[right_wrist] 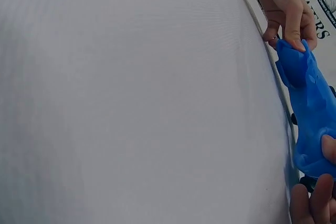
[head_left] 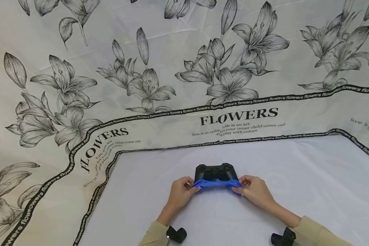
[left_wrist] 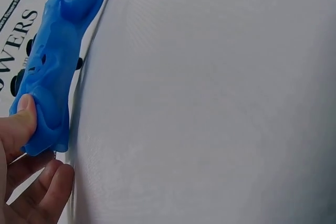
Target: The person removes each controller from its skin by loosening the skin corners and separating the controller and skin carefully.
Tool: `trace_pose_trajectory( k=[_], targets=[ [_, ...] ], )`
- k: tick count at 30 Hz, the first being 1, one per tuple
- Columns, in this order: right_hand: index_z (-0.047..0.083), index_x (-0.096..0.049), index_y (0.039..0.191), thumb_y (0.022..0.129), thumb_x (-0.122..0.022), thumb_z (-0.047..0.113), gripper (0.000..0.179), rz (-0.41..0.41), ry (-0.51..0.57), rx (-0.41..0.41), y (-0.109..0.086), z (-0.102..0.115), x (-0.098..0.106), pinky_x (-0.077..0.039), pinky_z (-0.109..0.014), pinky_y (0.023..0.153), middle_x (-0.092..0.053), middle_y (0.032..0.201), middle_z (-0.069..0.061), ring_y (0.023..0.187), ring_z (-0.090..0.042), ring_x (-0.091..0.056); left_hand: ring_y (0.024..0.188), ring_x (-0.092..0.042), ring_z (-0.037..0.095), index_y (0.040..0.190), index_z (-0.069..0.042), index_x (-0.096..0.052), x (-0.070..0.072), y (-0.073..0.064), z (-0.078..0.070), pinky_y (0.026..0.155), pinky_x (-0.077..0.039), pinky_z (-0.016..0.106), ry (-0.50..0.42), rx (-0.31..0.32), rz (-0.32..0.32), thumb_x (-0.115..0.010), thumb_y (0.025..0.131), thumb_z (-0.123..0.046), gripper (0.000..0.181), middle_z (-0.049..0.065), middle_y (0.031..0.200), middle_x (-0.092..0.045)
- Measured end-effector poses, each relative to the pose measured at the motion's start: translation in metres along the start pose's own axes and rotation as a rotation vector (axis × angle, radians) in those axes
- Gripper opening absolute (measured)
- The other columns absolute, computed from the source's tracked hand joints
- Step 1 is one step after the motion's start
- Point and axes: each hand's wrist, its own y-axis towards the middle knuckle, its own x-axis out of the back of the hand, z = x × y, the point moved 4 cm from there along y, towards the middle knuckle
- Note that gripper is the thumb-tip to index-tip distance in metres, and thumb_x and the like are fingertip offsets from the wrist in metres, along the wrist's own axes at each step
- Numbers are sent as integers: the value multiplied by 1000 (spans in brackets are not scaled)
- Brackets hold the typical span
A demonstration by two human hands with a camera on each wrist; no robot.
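Observation:
A black game controller [head_left: 216, 173] lies on the white cloth in the head view. Held just in front of its near side is a soft blue silicone cover [head_left: 216, 183], which hides part of the controller. My left hand [head_left: 180, 194] pinches the cover's left end between thumb and fingers. At the other end, my right hand [head_left: 256, 191] pinches it likewise. Both wrist views show the blue cover [left_wrist: 58, 45] stretched between the hands, with the thumbs pressing into its ends. Small black parts of the controller peek out past its edges. Whether the controller is inside the cover, I cannot tell.
White cloth [head_left: 141, 191] covers the table. Behind and left of it runs a flower-printed fabric [head_left: 166, 133] with a black lettered border. A black device is strapped at each wrist, next to the beige sleeves [head_left: 155, 234].

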Motion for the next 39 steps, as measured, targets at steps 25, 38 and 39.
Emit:
trace_pose_trajectory(
  k=[25, 38, 39],
  targets=[
    [6, -64, 80, 72, -82, 29, 31, 154, 116, -97, 1, -3, -7, -42, -23, 49, -58, 56, 4, 51, -11, -54, 55, -43, -2, 70, -9, -59, -1, 0, -5, 51, -39, 13, 96, -68, 30, -80, 76, -9, 22, -3, 60, -55],
    [8, -63, 75, 72, -83, 31, 30, 163, 101, -108, -3, -2, -9, -35, -22, 47, -53, 52, 5, 47, -11, -49, 50, -38, -4, 70, -10, -58, 0, -1, -10, 46, -34, 12, 110, -50, 68, -77, 75, -4, 20, -6, 58, -50],
    [8, -64, 75, 72, -83, 31, 30, 167, 103, -110, -3, -2, -10, -34, -22, 46, -53, 52, 5, 47, -11, -49, 50, -38, -4, 70, -10, -59, 0, -1, -11, 46, -34, 11, 121, -55, 67, -77, 75, -4, 20, -6, 58, -50]
  ],
)
